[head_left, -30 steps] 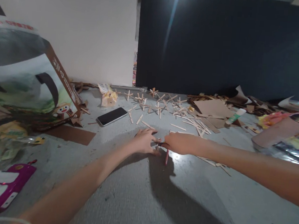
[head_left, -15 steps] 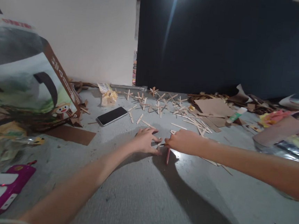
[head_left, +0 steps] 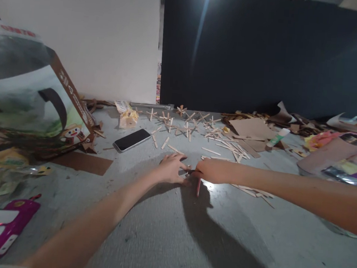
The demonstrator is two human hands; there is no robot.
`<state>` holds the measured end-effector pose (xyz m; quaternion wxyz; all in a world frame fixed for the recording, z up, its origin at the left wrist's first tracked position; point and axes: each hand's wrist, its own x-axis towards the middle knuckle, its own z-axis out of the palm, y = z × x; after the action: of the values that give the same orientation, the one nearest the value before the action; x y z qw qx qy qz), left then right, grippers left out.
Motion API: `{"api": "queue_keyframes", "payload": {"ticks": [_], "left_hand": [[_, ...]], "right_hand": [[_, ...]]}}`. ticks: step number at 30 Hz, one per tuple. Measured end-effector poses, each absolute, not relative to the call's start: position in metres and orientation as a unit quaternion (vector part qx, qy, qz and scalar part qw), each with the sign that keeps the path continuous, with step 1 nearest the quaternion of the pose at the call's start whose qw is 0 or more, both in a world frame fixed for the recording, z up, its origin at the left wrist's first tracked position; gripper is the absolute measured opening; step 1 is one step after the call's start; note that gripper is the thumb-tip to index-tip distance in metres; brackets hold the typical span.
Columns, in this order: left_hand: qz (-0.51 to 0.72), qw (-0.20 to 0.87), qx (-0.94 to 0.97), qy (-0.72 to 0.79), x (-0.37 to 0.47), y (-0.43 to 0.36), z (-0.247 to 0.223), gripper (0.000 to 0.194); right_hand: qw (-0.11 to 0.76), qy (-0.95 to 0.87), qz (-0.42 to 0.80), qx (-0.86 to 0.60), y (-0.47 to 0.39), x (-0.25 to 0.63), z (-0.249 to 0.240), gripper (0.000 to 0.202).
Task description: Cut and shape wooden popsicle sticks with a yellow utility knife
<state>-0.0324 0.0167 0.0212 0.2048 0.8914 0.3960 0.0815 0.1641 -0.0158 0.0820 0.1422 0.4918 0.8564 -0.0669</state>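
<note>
I'm at a cluttered craft workspace; whether it sits in a home, a workshop or a shop, I can't tell. My grey tabletop is strewn with wooden craft sticks, some crossed into stars, along with cut cardboard, brown scraps and a glue stick. Plastic packaging crowds one end, and a plain white panel and a black one stand behind.

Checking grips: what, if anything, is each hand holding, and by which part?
The right hand grips a red-handled tool by its handle. For the left hand, I cannot tell.
</note>
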Motion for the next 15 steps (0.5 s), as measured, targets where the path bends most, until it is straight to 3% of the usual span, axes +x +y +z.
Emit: {"api": "queue_keyframes", "payload": {"ticks": [8, 15], "left_hand": [[0.068, 0.216, 0.888, 0.4, -0.034, 0.017, 0.025, 0.053], [0.078, 0.219, 0.887, 0.398, -0.034, 0.018, 0.025, 0.051]], "right_hand": [[0.262, 0.897, 0.046, 0.353, -0.005, 0.151, 0.102, 0.026], [0.219, 0.904, -0.035, 0.366, 0.006, 0.147, 0.105, 0.02]]}}
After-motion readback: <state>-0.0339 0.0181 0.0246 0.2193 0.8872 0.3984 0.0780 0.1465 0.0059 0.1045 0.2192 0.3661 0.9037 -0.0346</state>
